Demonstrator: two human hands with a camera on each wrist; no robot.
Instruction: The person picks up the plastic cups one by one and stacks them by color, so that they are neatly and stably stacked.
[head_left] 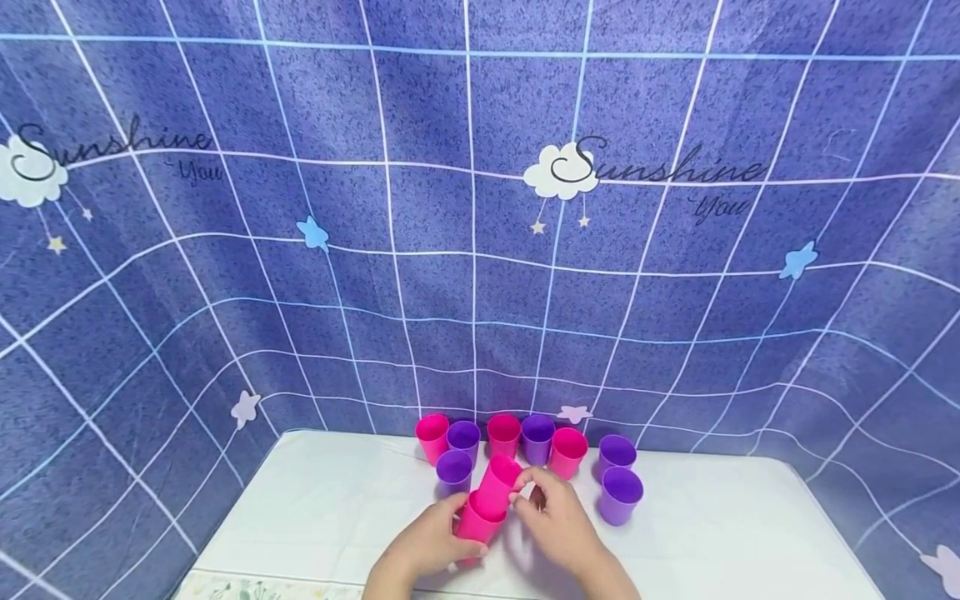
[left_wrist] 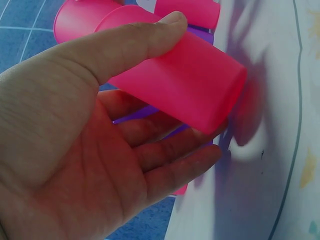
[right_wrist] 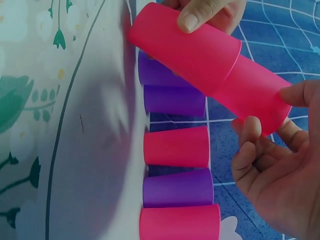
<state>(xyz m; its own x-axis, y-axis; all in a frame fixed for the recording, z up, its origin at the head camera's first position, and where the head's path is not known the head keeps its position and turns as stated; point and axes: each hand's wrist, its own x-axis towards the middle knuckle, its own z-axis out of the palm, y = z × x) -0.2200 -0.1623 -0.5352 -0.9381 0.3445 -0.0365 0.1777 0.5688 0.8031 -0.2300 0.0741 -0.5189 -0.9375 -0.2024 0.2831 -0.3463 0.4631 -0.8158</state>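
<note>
My left hand (head_left: 431,537) holds a pink cup (left_wrist: 185,75) tilted over the white table, thumb on one side and fingers on the other. A second pink cup (head_left: 501,483) sits partly inside the first one, its rim end sticking out. At that rim, the fingers and thumb of my right hand (head_left: 553,517) pinch the upper cup, as the right wrist view also shows. Just behind the left hand stands a purple cup (head_left: 454,472).
Along the back of the white table (head_left: 322,508) stand several upright pink and purple cups, among them a pink cup (head_left: 568,453). Two purple cups, one nearer (head_left: 620,496), stand on the right. A blue gridded curtain (head_left: 480,250) hangs behind and at the sides.
</note>
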